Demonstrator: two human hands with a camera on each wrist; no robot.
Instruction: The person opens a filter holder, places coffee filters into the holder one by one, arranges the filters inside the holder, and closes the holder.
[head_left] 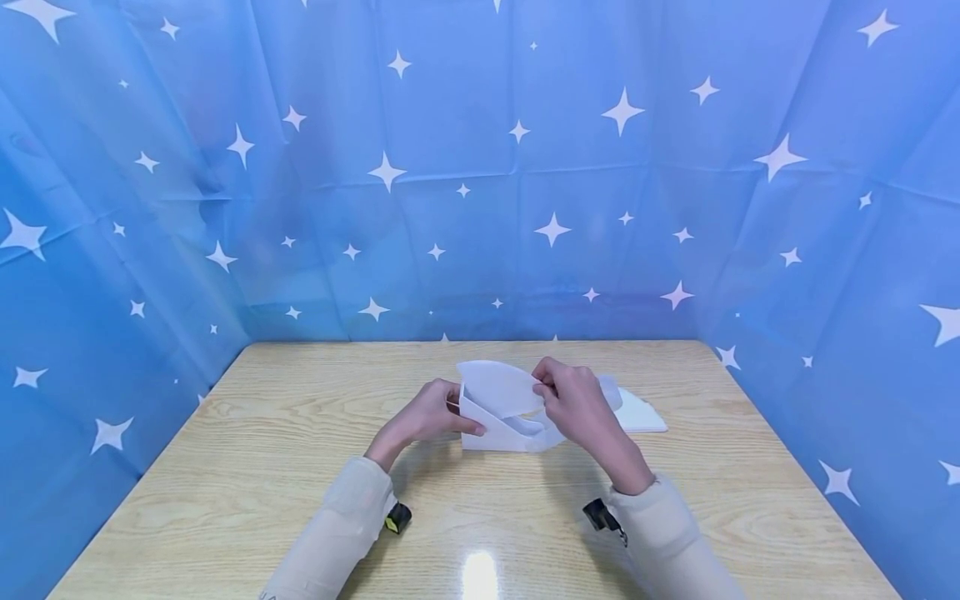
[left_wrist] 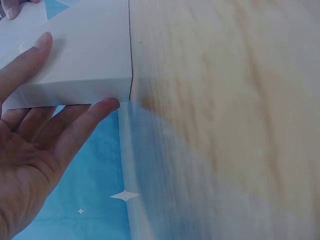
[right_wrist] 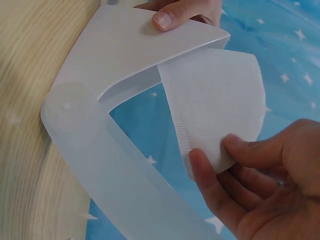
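My left hand [head_left: 429, 412] grips a white coffee filter case [right_wrist: 130, 42] standing on edge on the table, thumb on its near face and fingers behind. A translucent lid [right_wrist: 125, 170] swings out from the case's corner, leaving it open. In the right wrist view, my right hand [right_wrist: 270, 175] pinches a white paper coffee filter [right_wrist: 215, 100] with a crimped edge between thumb and fingers. The filter's far end overlaps the case's opening. Behind my right hand, on the table, lies a white stack of similar shape [head_left: 641, 414].
The pale wooden table [head_left: 262, 467] carries all of this. A blue curtain with white stars [head_left: 480, 208] hangs behind and along both sides. Small black devices [head_left: 603, 515] sit at both wrists.
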